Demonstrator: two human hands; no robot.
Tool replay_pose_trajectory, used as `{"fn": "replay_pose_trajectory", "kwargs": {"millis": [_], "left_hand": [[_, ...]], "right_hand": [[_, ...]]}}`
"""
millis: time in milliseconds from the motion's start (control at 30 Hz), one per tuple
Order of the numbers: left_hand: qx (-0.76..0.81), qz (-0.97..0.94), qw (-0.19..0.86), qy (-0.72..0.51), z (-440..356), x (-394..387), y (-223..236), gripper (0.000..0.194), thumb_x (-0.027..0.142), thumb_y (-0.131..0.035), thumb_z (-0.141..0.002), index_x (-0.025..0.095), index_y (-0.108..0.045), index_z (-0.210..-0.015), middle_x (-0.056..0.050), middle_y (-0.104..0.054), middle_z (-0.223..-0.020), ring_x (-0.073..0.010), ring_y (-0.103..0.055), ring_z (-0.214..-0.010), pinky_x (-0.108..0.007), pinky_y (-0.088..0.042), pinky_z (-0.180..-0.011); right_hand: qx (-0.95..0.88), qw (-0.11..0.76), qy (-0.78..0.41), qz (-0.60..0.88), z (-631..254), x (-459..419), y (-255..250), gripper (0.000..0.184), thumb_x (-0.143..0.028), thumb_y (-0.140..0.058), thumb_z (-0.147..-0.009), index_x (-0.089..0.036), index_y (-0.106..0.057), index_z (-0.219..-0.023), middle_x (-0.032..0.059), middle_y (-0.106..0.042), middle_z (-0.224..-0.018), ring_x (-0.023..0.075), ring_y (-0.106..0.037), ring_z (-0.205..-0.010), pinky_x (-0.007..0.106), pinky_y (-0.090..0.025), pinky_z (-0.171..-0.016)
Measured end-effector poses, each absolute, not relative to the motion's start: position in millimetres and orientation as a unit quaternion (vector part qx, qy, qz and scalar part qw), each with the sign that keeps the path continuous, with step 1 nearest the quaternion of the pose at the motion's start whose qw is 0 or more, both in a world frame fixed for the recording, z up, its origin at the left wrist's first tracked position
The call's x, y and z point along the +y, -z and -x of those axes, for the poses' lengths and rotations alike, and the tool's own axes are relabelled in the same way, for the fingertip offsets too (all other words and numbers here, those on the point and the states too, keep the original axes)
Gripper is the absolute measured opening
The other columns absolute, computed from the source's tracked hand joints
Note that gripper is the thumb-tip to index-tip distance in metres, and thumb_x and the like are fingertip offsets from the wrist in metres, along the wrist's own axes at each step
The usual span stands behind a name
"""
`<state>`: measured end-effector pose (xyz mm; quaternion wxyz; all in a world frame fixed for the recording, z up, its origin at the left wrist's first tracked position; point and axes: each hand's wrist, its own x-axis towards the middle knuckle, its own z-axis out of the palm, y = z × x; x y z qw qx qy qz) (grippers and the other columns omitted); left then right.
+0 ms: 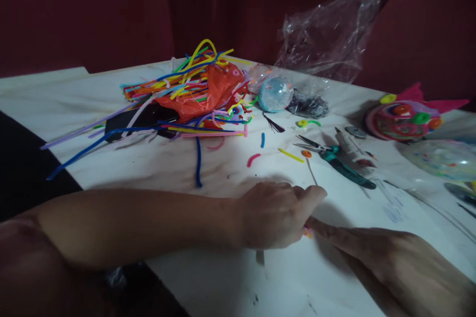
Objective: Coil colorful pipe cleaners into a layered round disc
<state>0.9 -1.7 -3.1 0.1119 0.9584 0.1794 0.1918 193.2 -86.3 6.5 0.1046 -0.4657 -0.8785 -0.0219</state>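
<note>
My left hand (273, 215) reaches in from the left with its fingers curled closed. Against its fingertips comes my right hand (386, 257), its fingers pressed together. Where the two meet, a small pink and orange piece (308, 232) peeks out; most of it is covered by the fingers, so its kind is unclear. Just beyond lie green-handled long-nose pliers (336, 158), an orange coil (306, 154), a yellow pipe cleaner piece (291, 155), a pink piece (253, 160) and a blue piece (263, 140).
A heap of pipe cleaners (186, 89) with red plastic lies at the back left. Behind are a clear bluish ball (275, 94) and a clear plastic bag (327, 34). A glue tube (353, 146), a decorated pink ball (397, 121) and another clear ball (442, 158) stand right.
</note>
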Motion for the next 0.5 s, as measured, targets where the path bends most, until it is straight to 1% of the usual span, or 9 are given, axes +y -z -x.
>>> {"fn": "replay_pose_trajectory", "kwargs": {"millis": [33,100,200,300,400,500], "left_hand": [[0.181,-0.959,0.111,-0.19,-0.9,-1.8,2.8,0.036,0.022,-0.053,-0.081,0.013,-0.037,-0.112,-0.004,-0.065,-0.089,-0.0191,-0.06,-0.081,-0.029,-0.045,-0.065],[0.181,-0.96,0.109,-0.184,-1.1,-1.7,2.4,0.036,0.022,-0.053,-0.081,0.013,-0.037,-0.112,-0.004,-0.065,-0.09,-0.0192,-0.06,-0.082,-0.03,-0.045,-0.065],[0.179,-0.961,0.108,-0.181,-1.2,-1.2,1.9,0.033,0.021,-0.052,-0.081,0.013,-0.038,-0.109,-0.003,-0.065,-0.089,-0.0192,-0.059,-0.084,-0.03,-0.046,-0.069],[0.173,-0.961,0.107,-0.187,-0.5,-0.8,1.5,0.031,0.021,-0.051,-0.081,0.012,-0.039,-0.109,-0.003,-0.065,-0.09,-0.0188,-0.059,-0.084,-0.029,-0.045,-0.071],[0.169,-0.962,0.102,-0.187,0.1,-1.0,1.3,0.033,0.019,-0.052,-0.08,0.012,-0.039,-0.109,-0.003,-0.065,-0.09,-0.0183,-0.06,-0.082,-0.028,-0.045,-0.071],[0.169,-0.963,0.1,-0.184,-0.4,-1.7,1.7,0.032,0.018,-0.052,-0.079,0.013,-0.04,-0.108,-0.003,-0.065,-0.09,-0.0177,-0.059,-0.083,-0.028,-0.044,-0.073]], "right_hand": [[-0.874,0.104,0.038,0.474,-194.7,-86.3,-2.7,0.044,-0.024,-0.039,-0.087,-0.033,-0.046,-0.129,0.0001,-0.059,-0.082,0.0199,-0.059,-0.065,0.024,-0.053,-0.048],[-0.865,0.091,0.064,0.489,-197.4,-88.1,5.6,0.04,-0.028,-0.046,-0.084,-0.03,-0.053,-0.123,0.0026,-0.058,-0.075,0.022,-0.058,-0.061,0.025,-0.051,-0.045],[-0.868,0.082,0.083,0.482,-199.0,-89.6,13.2,0.036,-0.029,-0.048,-0.083,-0.027,-0.058,-0.117,0.0031,-0.057,-0.07,0.0215,-0.057,-0.059,0.024,-0.05,-0.046],[-0.881,0.075,0.078,0.461,-196.0,-85.7,10.2,0.032,-0.026,-0.047,-0.084,-0.024,-0.059,-0.114,0.0032,-0.056,-0.069,0.0202,-0.057,-0.06,0.023,-0.049,-0.049],[-0.903,0.066,0.06,0.421,-188.5,-77.5,-0.5,0.03,-0.019,-0.039,-0.087,-0.022,-0.06,-0.109,0.0027,-0.056,-0.07,0.0186,-0.057,-0.061,0.023,-0.048,-0.051],[-0.924,0.052,0.046,0.377,-180.4,-70.3,-11.2,0.041,-0.006,-0.024,-0.084,-0.018,-0.058,-0.103,0.0006,-0.054,-0.069,0.0169,-0.057,-0.057,0.025,-0.047,-0.048]]}}
